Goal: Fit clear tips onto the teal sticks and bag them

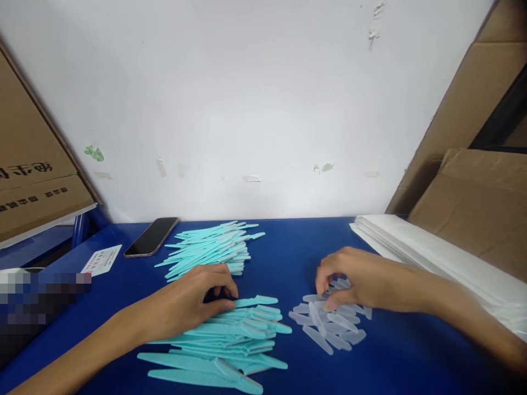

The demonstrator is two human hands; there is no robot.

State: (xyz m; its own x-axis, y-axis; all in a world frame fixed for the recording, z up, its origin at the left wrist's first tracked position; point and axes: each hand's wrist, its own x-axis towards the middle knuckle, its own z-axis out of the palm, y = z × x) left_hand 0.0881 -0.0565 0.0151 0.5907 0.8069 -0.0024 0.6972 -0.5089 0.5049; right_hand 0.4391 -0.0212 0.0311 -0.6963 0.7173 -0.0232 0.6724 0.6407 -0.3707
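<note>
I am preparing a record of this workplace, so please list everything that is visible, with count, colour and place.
far teal pile: many sticks, teal, middle of the table
near teal pile: many sticks, teal, table front
clear pieces: many, translucent, right of the near teal pile
phone: one, dark, back left
card: one, white, left of the phone
white sheets: one stack, white, right edge
cardboard boxes: several, brown, both sides
table: one, blue
wall: white, behind
left hand: on the near teal pile, grip unclear
right hand: on the clear pieces, grip unclear
</note>
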